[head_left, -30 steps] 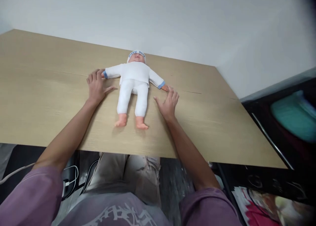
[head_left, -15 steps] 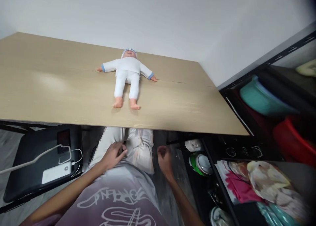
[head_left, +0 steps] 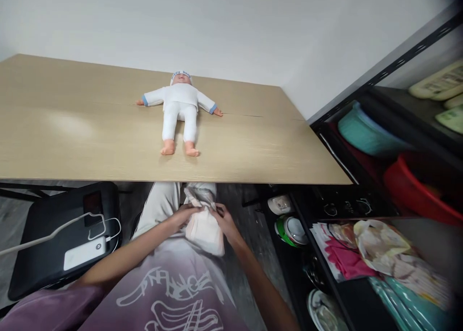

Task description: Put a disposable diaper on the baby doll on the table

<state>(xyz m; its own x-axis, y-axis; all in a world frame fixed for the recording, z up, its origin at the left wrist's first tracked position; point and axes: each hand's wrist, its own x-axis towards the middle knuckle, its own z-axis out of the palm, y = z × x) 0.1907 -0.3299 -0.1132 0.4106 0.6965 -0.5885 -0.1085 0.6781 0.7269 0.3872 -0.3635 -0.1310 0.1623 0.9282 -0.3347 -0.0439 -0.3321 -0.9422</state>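
Observation:
A see-through plastic bag (head_left: 204, 232) with something whitish-pink inside rests on my lap, its loose top crumpled towards the table. My left hand (head_left: 186, 215) pinches the gathered neck of the bag from the left. From the right, my right hand (head_left: 222, 219) grips the same part with bent fingers. What exactly the bag contains, I cannot make out. Beyond the table's front edge, a baby doll (head_left: 180, 110) in white clothes with blue cuffs and a printed headband lies on its back, arms spread and feet towards me.
The wooden table (head_left: 253, 148) stretches across in front, against a white wall. At left, a black stool (head_left: 43, 234) carries a white power bank (head_left: 85, 254) with a cable. On the right, a dark shelf holds a teal basin (head_left: 369, 131), a red basin (head_left: 419, 191) and bagged cloths (head_left: 379, 244).
My right hand has come in from the right and closed on the bag. My left hand has shifted right onto it. The bag's top now stands up, gathered. The view has turned slightly.

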